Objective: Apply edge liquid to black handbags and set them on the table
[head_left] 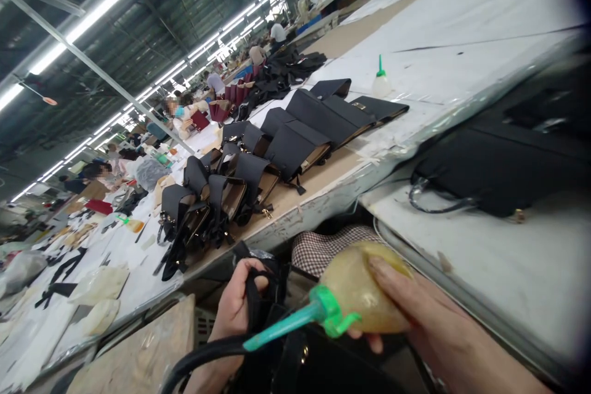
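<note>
My right hand (415,301) is wrapped round a yellowish squeeze bottle (353,289) with a long green nozzle, tilted so that the tip points down to the left. Low in the view lies a black handbag (337,360) with gold-coloured fittings, partly hidden by the bottle. My left hand (236,298) is closed on a black strap (253,301) at the bag's upper left. A thick black handle (203,354) curves across my left wrist, and the nozzle tip overlaps it in view; whether they touch I cannot tell.
Several black bags (300,138) stand in rows on the long worktable (443,31). Another green-nozzled bottle (381,81) stands behind them. A black bag (517,148) lies on the right-hand surface (466,258). A wooden board (143,351) is at lower left. People work farther off.
</note>
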A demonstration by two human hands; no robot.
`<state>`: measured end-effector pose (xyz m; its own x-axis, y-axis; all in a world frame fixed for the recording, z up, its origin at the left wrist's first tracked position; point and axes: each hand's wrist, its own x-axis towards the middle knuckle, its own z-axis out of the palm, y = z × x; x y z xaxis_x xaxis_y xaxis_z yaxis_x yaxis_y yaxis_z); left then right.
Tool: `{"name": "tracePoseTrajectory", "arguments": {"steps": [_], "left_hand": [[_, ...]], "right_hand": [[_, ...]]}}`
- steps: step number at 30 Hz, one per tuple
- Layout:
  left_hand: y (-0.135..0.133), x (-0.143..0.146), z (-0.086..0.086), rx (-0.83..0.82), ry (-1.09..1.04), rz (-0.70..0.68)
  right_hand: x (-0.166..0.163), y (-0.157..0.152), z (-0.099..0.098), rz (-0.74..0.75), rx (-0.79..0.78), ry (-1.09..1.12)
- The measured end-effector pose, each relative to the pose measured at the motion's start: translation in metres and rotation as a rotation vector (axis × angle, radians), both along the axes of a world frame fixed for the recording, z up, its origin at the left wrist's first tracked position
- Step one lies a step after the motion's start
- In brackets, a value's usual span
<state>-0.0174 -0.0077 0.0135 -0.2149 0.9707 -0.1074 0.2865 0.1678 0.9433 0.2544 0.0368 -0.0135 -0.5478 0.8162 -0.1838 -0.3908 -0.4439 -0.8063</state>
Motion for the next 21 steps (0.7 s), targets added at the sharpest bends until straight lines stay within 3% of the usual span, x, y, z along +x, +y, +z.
{"name": "tracePoseTrajectory", "arguments": {"steps": [5, 9, 15, 21], "left_hand": [[-0.007, 0.009, -0.009, 0.007, 0.356, -0.147], [-0.015, 0.016, -0.021, 0.018, 0.440, -0.278], [-0.017, 0.027, -0.021, -0.040, 0.348, -0.210], [-0.014, 0.030, -0.029, -0.121, 0.370, -0.121]], "right_hand": [[-0.017, 0.005, 0.003, 0.161, -0.002, -0.010], [-0.022, 0.012, -0.009, 0.212, -0.128, 0.016], [-0.019, 0.017, -0.024, 0.254, -0.151, 0.091], [-0.018, 0.010, -0.037, 0.237, -0.300, 0.159]]}}
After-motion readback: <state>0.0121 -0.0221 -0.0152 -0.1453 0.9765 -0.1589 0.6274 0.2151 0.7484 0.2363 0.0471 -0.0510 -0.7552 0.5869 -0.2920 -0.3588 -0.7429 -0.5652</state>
